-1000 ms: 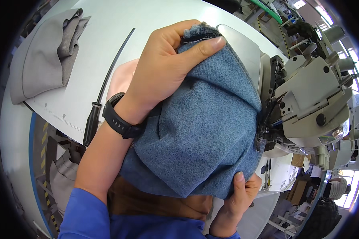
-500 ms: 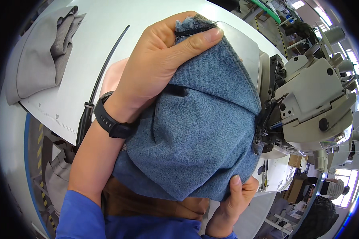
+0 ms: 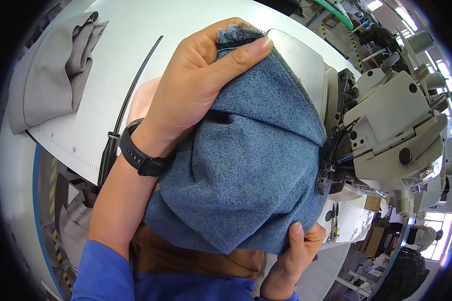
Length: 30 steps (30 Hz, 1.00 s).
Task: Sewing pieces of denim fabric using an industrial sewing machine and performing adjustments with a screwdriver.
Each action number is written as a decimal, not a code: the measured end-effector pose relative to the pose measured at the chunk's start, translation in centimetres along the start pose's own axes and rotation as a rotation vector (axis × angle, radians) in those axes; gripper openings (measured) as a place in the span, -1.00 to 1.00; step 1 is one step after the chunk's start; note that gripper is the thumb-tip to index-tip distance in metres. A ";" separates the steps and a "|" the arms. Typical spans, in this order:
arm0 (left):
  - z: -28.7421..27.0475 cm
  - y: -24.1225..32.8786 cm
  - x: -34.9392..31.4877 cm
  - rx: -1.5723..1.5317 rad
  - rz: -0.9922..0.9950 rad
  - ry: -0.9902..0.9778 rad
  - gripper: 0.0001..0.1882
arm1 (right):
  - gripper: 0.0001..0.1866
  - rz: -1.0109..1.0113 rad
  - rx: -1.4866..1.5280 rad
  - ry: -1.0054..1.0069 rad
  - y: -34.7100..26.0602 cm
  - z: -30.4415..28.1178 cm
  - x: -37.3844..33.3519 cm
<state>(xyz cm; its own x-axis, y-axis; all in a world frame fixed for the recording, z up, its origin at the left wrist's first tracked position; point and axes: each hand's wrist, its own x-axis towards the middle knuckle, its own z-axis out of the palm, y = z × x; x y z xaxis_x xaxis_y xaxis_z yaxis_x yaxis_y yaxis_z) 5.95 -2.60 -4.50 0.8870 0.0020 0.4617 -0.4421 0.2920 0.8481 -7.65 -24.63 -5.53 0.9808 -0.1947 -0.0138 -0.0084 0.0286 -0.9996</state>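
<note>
A piece of blue denim fabric (image 3: 246, 165) hangs in folds between my hands, its right edge at the needle area of a sewing machine (image 3: 381, 130). My left hand (image 3: 201, 75), with a black watch at the wrist, pinches the far corner of the denim between thumb and fingers; frayed threads and a dark stitched seam show there. At the near right corner my right hand (image 3: 299, 248) grips the cloth, thumb on top and some fingers hidden beneath it.
Folded grey fabric (image 3: 52, 75) lies on the white table (image 3: 110, 45) at the left. A thin black rod (image 3: 135, 85) rises beside my left forearm. Small scissors (image 3: 333, 220) lie beyond my right hand. Farther right, a person (image 3: 424, 236) is in the background.
My left hand has shifted slightly left with the far corner of the denim. The right hand keeps its grip almost unmoved.
</note>
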 end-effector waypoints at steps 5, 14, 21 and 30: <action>-0.1 0.0 0.0 0.008 -0.008 -0.004 -0.83 | -0.79 -0.004 -0.004 -0.002 0.2 -0.1 0.0; 0.0 0.0 0.1 0.010 0.019 -0.027 -0.83 | -0.78 0.020 -0.010 -0.028 -0.1 -0.3 0.1; 0.4 0.0 0.0 -0.098 -0.018 0.052 -0.81 | -0.77 0.011 0.014 -0.038 0.0 -0.2 0.0; 0.4 -0.1 0.0 -0.140 -0.019 0.050 -0.81 | -0.79 0.060 -0.007 -0.084 -0.7 -0.2 -0.2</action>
<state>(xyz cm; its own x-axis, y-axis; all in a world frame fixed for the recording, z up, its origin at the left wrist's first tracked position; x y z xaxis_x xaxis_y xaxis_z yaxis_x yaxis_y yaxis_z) 5.97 -2.99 -4.45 0.9023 0.0416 0.4292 -0.4051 0.4229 0.8106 -7.94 -24.84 -4.85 0.9913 -0.1103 -0.0713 -0.0683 0.0308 -0.9972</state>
